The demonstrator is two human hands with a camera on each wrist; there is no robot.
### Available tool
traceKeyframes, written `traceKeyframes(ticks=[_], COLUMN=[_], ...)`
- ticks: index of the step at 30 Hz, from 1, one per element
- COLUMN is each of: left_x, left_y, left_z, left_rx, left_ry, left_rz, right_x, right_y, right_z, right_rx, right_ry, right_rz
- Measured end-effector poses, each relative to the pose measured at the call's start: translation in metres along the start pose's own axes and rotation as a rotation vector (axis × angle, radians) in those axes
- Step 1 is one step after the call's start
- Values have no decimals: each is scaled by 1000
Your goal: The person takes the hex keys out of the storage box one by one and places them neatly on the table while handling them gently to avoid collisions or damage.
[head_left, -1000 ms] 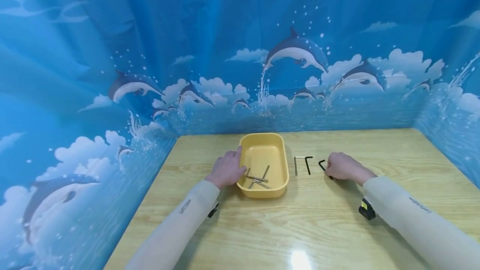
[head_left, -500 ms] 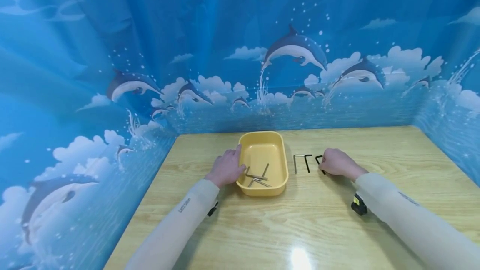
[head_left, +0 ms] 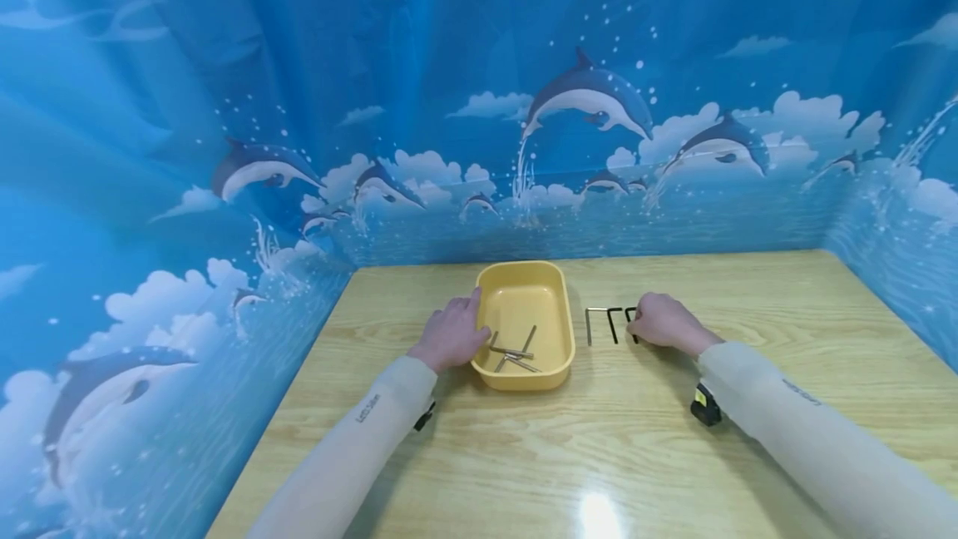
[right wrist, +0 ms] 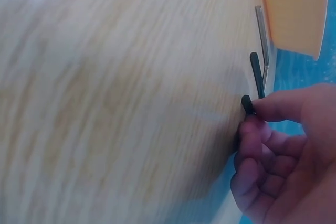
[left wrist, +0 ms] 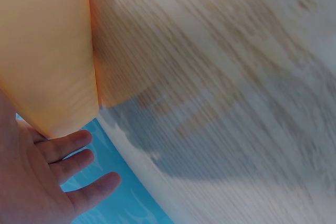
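Note:
My right hand (head_left: 662, 323) pinches a black hex key (right wrist: 247, 104) between thumb and fingertips, low over the table. To its left lie another black hex key (head_left: 613, 327) and a silver hex key (head_left: 589, 328), side by side with their long arms pointing toward me. A yellow plastic tub (head_left: 525, 303) stands further left, several silver hex keys (head_left: 513, 355) lying crossed in its near end. At the tub's left rim, my left hand (head_left: 451, 335) holds on, thumb over the edge. In the left wrist view its other fingers (left wrist: 79, 163) extend beside the outer wall.
The wood-grain table (head_left: 524, 447) meets a blue dolphin-print curtain (head_left: 449, 206) along its back and sides. Each wrist carries a small black camera, the right one (head_left: 705, 406) hanging below the sleeve. A bright reflection shows on the near tabletop.
My right hand has moved left with the black hex key, bringing it beside the other black one and turning it nearly parallel. My left hand and the tub have stayed put.

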State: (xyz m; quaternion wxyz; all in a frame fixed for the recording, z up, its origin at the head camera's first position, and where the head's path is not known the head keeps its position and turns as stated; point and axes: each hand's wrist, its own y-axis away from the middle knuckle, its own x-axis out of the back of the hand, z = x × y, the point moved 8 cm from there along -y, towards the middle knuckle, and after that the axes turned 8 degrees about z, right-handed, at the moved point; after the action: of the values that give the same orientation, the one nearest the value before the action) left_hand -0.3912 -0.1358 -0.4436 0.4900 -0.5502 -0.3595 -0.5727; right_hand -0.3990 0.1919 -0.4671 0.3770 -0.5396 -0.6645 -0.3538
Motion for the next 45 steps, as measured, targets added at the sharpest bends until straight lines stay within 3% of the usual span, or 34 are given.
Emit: traceKeyframes(ticks=[11,21,34,40,45], left_x=[2,1,2,1,-1], left_y=[-3,13,4,4,4], left_z=[1,-3,-2,-4,-4], left_rx=[7,5,15,37,38], left_ry=[25,40,66,74,74], left_rz=[19,2,15,-1,-9], right_x=[1,-14,1,2,4], right_y=[-4,6,3,4,6], right_z=[2,-1,-3,-9,-18], right_rx=[8,-58,-47,-40,-40], right_ry=[-29,-37,-10,-9,56], right_rz=[28,23,40,2,-29])
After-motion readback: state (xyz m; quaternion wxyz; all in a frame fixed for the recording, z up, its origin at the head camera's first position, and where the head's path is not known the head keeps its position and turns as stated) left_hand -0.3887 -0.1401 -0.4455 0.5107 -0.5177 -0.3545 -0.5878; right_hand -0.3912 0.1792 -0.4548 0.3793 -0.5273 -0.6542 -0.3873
